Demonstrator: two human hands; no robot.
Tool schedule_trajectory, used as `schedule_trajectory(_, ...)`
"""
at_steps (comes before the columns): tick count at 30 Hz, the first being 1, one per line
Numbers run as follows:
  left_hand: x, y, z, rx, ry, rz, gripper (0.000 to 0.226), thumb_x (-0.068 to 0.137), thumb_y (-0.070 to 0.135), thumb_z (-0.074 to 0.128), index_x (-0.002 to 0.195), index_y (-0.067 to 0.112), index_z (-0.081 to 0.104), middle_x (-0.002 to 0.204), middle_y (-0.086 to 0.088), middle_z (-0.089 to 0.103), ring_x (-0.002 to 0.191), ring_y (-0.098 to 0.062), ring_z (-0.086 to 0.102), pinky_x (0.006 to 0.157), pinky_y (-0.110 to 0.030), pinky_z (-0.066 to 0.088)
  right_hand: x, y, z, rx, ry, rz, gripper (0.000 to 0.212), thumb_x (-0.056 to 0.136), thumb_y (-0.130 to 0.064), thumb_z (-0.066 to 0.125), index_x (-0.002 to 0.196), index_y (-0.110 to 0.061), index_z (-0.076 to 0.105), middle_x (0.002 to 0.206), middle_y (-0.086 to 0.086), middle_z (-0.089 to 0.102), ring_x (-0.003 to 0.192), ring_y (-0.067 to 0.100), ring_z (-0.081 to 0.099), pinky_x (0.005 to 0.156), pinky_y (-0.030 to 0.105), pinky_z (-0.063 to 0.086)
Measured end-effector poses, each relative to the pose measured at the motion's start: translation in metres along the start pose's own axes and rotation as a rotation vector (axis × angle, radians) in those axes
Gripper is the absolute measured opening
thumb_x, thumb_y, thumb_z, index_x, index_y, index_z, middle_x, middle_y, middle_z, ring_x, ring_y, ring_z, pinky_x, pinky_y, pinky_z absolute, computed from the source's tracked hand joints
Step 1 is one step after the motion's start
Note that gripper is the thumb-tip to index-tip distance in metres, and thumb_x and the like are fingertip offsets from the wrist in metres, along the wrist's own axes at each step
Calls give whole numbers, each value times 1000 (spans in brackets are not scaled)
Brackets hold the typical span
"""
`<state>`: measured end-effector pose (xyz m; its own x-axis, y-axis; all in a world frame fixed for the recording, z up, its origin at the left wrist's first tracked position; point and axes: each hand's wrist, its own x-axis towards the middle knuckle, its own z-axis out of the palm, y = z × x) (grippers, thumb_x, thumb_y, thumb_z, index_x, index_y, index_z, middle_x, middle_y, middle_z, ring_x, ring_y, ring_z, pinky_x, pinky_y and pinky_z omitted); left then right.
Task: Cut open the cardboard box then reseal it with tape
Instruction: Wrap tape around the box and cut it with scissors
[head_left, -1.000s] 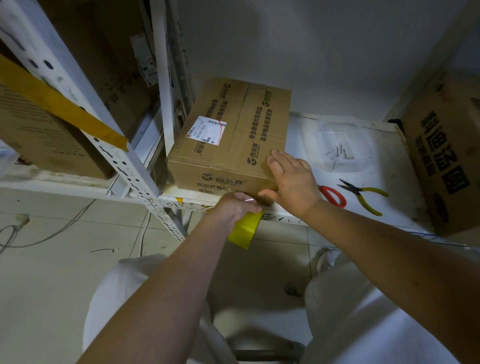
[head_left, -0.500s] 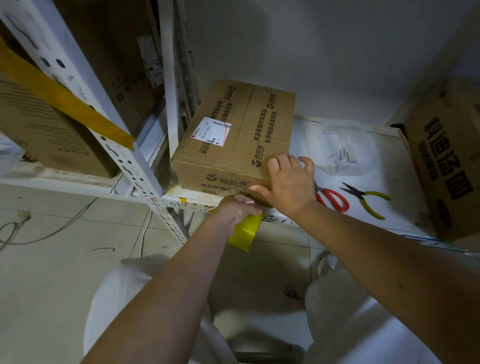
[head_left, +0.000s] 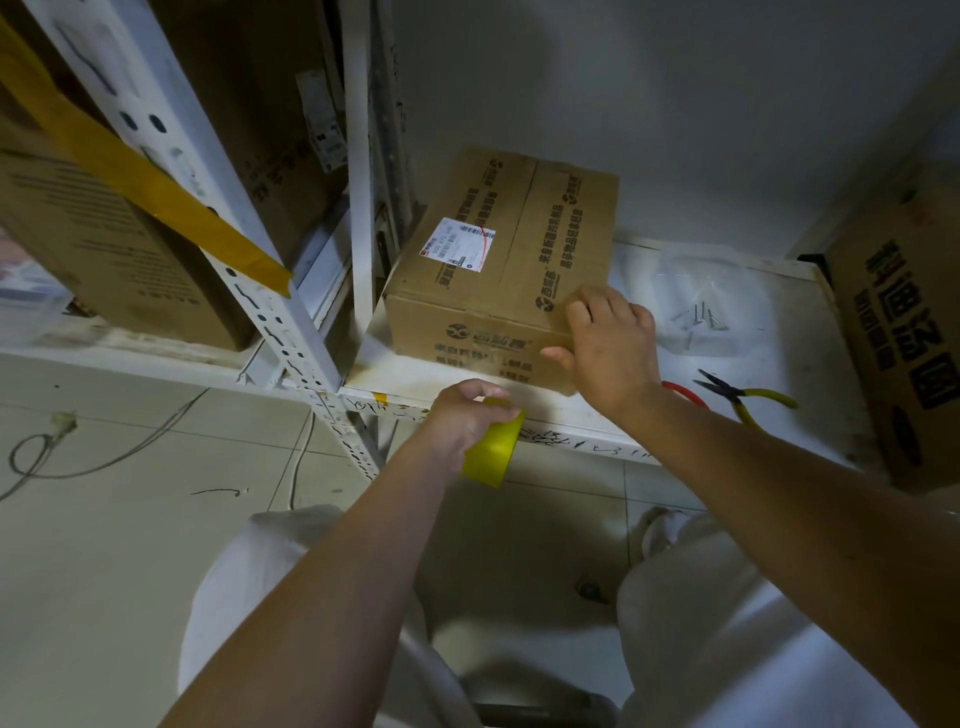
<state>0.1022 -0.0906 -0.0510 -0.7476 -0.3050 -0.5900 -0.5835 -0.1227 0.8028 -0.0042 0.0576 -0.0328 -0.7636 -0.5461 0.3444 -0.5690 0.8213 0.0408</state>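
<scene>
Cardboard box sat on white shelf, pushed toward left upright post, flaps closed, centre seam running front to back, shipping label on left flap. Right hand laid on front-right corner of box, fingers fairly straight over top edge, thumb down front face, pressing rather than gripping. Left hand just in front of box, below shelf lip, fingers curled round yellow tape roll. Whether a strip ran from roll to box: could not tell, too dim. Judged light-to-moderate weight, corrugated walls stiff at corners but flaps likely springy along seam; surface dry, not slippery, tape should bite well. Best hold judged at corners and top edges, as right hand did, keeping seam free for tape. Room: post tight against left of box, little clearance there; wall well behind box; right of box open shelf but cluttered with red-handled scissors partly hidden by right wrist, yellow-handled pliers, clear bag of nails; larger printed carton well right. Front of box near shelf edge, open floor below, so roll had free swing there. Risk judged: box sliding back under push.
</scene>
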Motion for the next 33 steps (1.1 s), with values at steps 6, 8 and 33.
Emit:
schedule_trajectory(6,-7,1,-1,-17,-29,88,23,79,3,72,84,25,66,94,-6,66,88,-23,58,82,-33,44,-21,-20,-11,549,-339,27,20,94,-29,58,95,-15,71,93,3,65,88,22,59,74,31,43)
schedule_trajectory(8,-13,2,-1,-21,-37,98,24,79,2,71,84,25,66,93,-6,66,86,-23,58,79,-31,44,-18,-22,-13,884,-626,263,16,91,-31,63,89,-18,71,86,-3,65,86,15,59,73,27,42)
schedule_trajectory(33,-29,-29,-74,1,168,-109,39,81,7,73,113,7,52,110,-18,65,93,-29,65,79,-39,55,-22,-138,-9,521,-255,-103,12,92,-18,59,83,-9,58,95,9,60,99,25,48,79,26,28)
